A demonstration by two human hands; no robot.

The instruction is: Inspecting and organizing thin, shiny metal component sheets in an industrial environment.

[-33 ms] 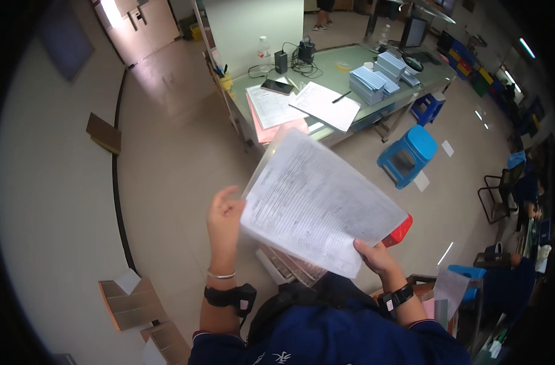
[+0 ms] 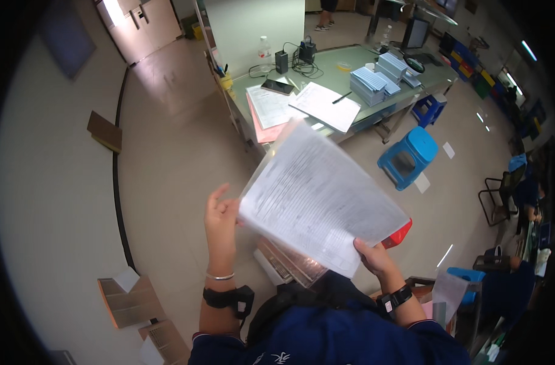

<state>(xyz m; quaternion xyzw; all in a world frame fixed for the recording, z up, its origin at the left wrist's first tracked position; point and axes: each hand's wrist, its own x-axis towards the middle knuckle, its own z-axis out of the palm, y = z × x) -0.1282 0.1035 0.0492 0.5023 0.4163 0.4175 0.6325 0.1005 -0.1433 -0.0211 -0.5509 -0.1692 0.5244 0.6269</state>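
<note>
The head camera looks steeply down, close over the paper sheets (image 2: pixel 320 201), floor beyond.

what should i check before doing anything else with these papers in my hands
1. Right hand grips the lower edge of the sheaf of printed papers: ok.
2. Left hand touches the sheaf's left edge, fingers only loosely on it: not ok.
3. Print readable: cannot tell, the sheets look blurred.
4. Red object under the sheaf, how it is held: cannot tell.
5. Free room on the green-topped table ahead: not ok near its front edge, papers already lie there.
6. Blue stool stands apart from the hands: ok.
</note>
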